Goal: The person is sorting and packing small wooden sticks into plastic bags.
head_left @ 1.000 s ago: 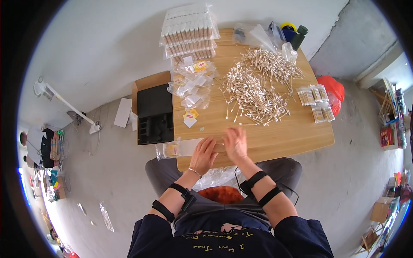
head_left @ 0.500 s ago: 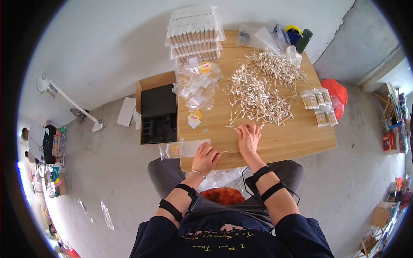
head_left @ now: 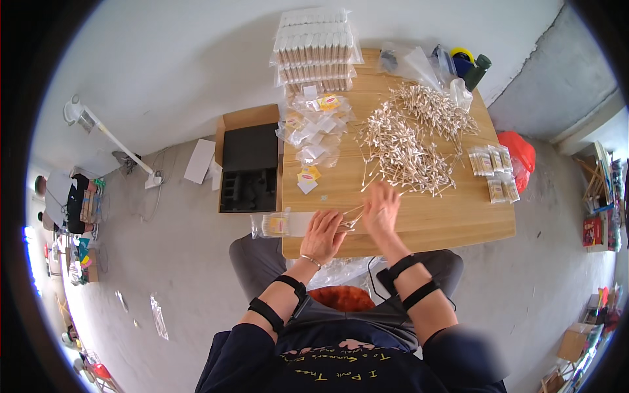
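Note:
My left hand (head_left: 321, 237) rests near the table's front edge with its fingers curled together. Several cotton swabs (head_left: 352, 223) stick out from beside its thumb and fingertips. Just to the right, my right hand (head_left: 382, 211) is over the wood, smeared by motion, so its grip is unclear. Beyond it spreads a big loose pile of cotton swabs (head_left: 409, 154). Left of my left hand, a clear packet of swabs with a yellow label (head_left: 274, 224) lies beside a white card (head_left: 300, 223), partly under that hand.
Tall stacks of bagged swabs (head_left: 313, 46) stand at the back left, before a heap of clear bags with cards (head_left: 318, 128). Filled packets (head_left: 491, 160) lie at the right edge by a red bag (head_left: 517, 154). An open cardboard box with black foam (head_left: 249, 157) adjoins the table's left side.
Several swabs now show at my left hand, where one stuck out before. My right hand has lifted into motion. The whole view has shifted slightly.

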Demonstrator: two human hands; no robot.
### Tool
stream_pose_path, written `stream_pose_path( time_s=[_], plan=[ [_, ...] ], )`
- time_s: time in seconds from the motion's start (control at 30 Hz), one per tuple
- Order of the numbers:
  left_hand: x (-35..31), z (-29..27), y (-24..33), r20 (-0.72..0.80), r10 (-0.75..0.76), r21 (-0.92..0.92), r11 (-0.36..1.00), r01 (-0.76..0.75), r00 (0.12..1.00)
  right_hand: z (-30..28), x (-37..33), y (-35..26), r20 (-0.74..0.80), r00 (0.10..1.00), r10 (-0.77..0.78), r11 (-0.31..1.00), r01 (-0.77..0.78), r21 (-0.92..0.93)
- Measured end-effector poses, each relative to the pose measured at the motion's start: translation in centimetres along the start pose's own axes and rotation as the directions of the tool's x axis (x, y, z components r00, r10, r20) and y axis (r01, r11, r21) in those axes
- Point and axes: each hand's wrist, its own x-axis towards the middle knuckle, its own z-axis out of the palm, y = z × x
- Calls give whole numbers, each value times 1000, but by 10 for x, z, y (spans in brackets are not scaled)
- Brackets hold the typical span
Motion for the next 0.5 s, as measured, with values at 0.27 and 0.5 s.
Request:
stream_pose_path(
  time_s=[0.27, 0.5],
  plan=[
    [-3, 0, -1, -12, 6, -8, 1000, -6, 1000, -3, 33, 37, 13, 984, 177, 978, -174, -117],
    [1, 0, 1, -40, 16, -34, 999, -18, 999, 16, -2, 15, -35, 998, 42, 999, -42, 11]
  ],
)
